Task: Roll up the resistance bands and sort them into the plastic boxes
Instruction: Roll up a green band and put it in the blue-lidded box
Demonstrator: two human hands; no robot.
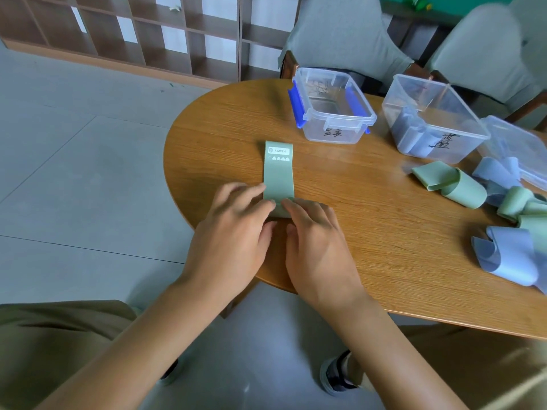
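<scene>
A green resistance band (278,173) marked HEAVY lies flat on the round wooden table (370,220), stretched away from me. My left hand (236,232) and my right hand (313,241) sit side by side at its near end, fingertips pinching the rolled-over end of the band. Beyond it stands a clear plastic box with blue clips (331,106), with no bands inside. To its right a second clear box (429,119) holds blue bands.
Loose green bands (453,184) and blue bands (503,258) lie in a heap at the table's right side, next to a clear lid (515,146). Two grey-covered chairs (340,34) stand behind the table. A wooden shelf unit (133,34) lines the far wall.
</scene>
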